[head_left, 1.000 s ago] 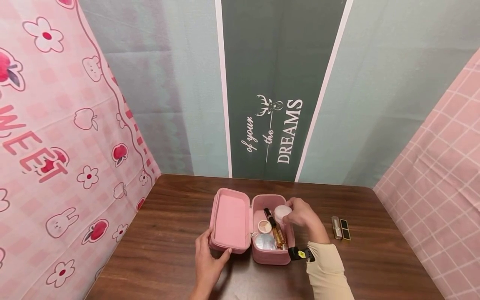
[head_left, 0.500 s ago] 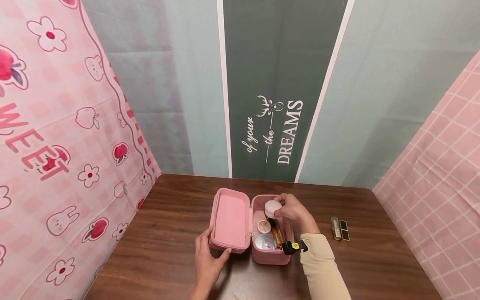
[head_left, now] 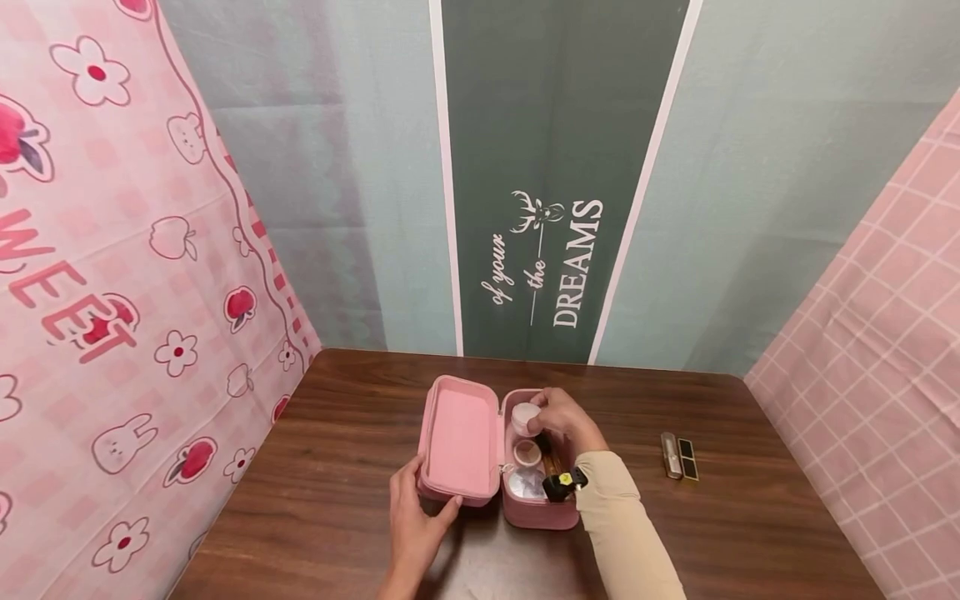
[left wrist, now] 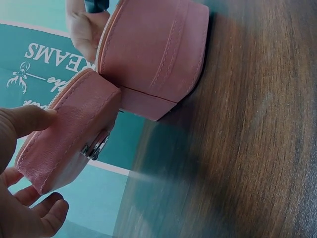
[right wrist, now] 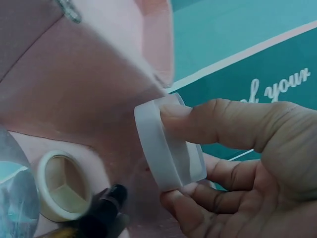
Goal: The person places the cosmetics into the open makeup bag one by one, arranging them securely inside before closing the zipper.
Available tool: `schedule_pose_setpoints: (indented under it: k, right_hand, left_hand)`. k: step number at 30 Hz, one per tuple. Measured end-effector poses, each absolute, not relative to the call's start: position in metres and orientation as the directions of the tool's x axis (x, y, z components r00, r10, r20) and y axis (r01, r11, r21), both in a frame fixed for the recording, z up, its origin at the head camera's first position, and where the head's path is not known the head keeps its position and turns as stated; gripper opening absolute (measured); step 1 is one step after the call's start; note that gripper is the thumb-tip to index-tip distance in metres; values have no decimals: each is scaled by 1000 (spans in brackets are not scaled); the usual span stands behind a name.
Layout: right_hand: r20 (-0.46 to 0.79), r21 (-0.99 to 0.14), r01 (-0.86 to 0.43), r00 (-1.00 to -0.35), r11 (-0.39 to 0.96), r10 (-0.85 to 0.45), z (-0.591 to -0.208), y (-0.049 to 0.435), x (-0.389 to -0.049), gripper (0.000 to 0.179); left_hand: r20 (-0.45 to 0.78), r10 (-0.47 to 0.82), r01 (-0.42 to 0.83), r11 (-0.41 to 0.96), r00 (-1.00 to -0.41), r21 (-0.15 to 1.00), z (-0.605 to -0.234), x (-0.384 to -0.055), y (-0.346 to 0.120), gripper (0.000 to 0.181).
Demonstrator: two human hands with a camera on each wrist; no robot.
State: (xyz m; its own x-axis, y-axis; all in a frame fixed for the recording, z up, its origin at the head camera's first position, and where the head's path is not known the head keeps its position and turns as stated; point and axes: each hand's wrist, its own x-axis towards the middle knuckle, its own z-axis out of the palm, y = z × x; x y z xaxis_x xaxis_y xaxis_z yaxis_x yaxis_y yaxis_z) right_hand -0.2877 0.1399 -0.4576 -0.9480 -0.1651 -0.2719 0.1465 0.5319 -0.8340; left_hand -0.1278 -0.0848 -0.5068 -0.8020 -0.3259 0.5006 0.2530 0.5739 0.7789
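A pink zippered cosmetic case (head_left: 540, 517) stands unfolded on the table, its lid (head_left: 461, 442) laid out to the left. My left hand (head_left: 422, 521) grips the lid at its near left corner, thumb on the near side. In the right wrist view, my right hand (right wrist: 242, 148) pinches a white round jar (right wrist: 156, 144) between thumb and fingers. The jar is inside the case's far left corner, tilted. Below it lies a round three-section palette (right wrist: 64, 186). A shiny round silver compact (head_left: 525, 483) is at the near end. Dark-capped tubes (right wrist: 104, 213) are partly hidden beneath my right wrist.
To the right on the wooden table (head_left: 750, 533) lie a silvery tube (head_left: 671, 455) and a small black case with gold edges (head_left: 687, 459). A green-grey printed cloth (head_left: 562, 125) hangs behind, with pink cloths at both sides.
My right hand has carried the white jar leftward across the case, from its right wall to the far left corner. The left hand stays on the lid.
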Motion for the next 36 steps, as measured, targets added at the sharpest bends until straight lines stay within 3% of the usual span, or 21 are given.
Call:
schedule_pose_setpoints:
  k: [9,16,27,36]
  right_hand:
    - [-399,-837,301,-907,457,-133,-473,131,-294,26]
    - [-367,-784,216,-918,582,-153,-486,131,-302,10]
    - [-244,-668,91,-964,738,-102,-492,122,-308,18]
    - [-228,-618,106,-972,779,-49,-494,122,-307,29]
  left_hand:
    - [498,-328,253,569,-803,783,-505,-130,-83,82]
    - [490,-332,242,570,-806,785,-507,-128,-84,82]
    - [489,-336,244,564,-805,789,-507,-129,-85,82]
    - [483,-335,238,565,-809,790,-508,-129,-86,82]
